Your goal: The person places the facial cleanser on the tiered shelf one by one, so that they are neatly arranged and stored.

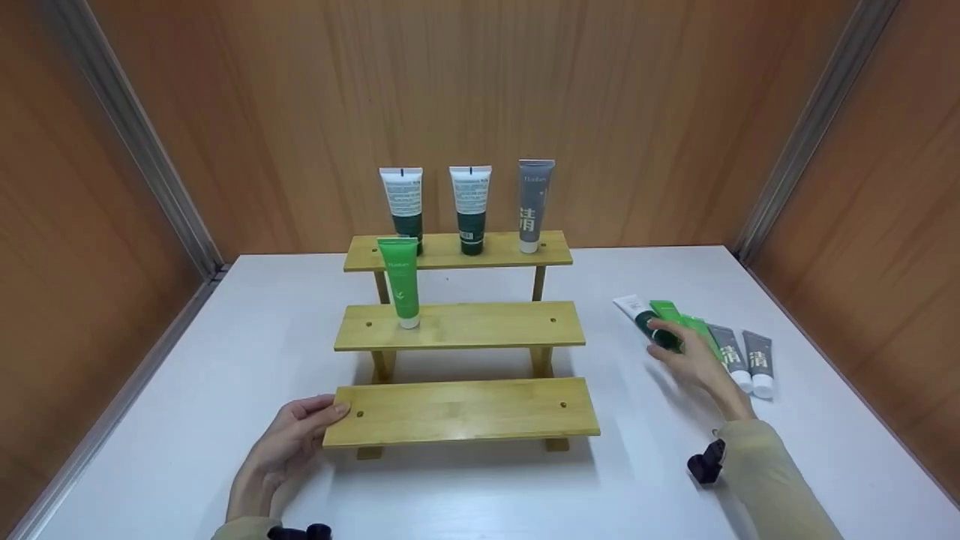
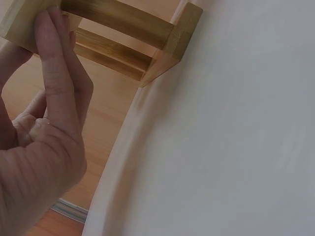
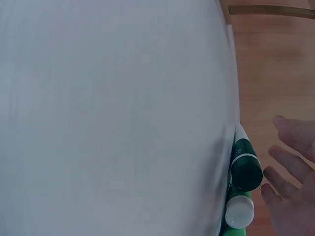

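My left hand (image 1: 289,436) pinches the left end of the lowest shelf of a three-step bamboo rack (image 1: 461,412), thumb on top and fingers beneath. On the right, my right hand (image 1: 696,361) hovers over a white and dark green tube (image 1: 636,309), its fingers spread. In the right wrist view those fingers (image 3: 283,186) are apart from the tube's dark green cap end (image 3: 246,172). Beside that tube lie green tubes (image 1: 664,307) and two grey tubes (image 1: 759,358), the green ones partly hidden by the hand.
Two white and dark green tubes (image 1: 471,202) and a grey tube (image 1: 533,199) stand caps down on the top shelf. A bright green tube (image 1: 403,277) stands at the middle shelf's left. Wood panels (image 1: 480,112) enclose the white table (image 1: 247,330).
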Action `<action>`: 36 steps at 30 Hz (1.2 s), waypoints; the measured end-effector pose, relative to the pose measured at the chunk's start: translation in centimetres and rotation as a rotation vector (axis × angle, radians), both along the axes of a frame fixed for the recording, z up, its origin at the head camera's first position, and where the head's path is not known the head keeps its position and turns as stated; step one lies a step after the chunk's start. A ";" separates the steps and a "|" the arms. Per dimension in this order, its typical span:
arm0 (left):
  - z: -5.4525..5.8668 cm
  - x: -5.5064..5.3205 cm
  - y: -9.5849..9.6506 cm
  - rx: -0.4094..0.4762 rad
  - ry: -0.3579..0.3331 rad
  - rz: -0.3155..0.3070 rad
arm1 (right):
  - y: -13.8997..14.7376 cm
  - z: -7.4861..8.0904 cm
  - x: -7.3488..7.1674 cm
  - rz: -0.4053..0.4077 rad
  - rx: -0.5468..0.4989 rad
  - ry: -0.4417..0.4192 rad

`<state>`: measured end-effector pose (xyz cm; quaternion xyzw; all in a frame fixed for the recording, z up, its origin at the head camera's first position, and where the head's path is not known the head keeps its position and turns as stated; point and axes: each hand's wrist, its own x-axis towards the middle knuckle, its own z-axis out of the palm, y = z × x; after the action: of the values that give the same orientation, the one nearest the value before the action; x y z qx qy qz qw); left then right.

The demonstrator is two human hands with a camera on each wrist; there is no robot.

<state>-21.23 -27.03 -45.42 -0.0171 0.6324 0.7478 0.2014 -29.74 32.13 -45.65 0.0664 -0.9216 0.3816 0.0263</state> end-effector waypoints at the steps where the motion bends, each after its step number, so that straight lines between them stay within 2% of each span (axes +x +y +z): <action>1: 0.0 0.0 0.0 0.001 -0.001 0.001 | 0.0 -0.1 0.0 0.001 0.003 -0.019; 5: -0.1 -0.1 0.0 0.000 0.004 -0.002 | 0.2 -0.3 -0.1 0.003 0.012 -0.077; 16: -0.1 0.0 -0.1 0.001 0.003 -0.006 | 0.4 -0.6 -0.6 0.025 0.059 -0.111; 30: -0.1 0.0 -0.1 -0.019 0.019 -0.016 | 0.4 -0.1 -0.3 0.007 0.110 -0.128; 36: 0.0 0.0 -0.1 -0.020 0.012 -0.009 | 0.5 0.0 0.0 -0.005 0.110 -0.101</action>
<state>-21.26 -27.09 -45.42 -0.0120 0.6412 0.7405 0.2008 -29.73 32.66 -45.70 0.0461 -0.9415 0.3332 -0.0231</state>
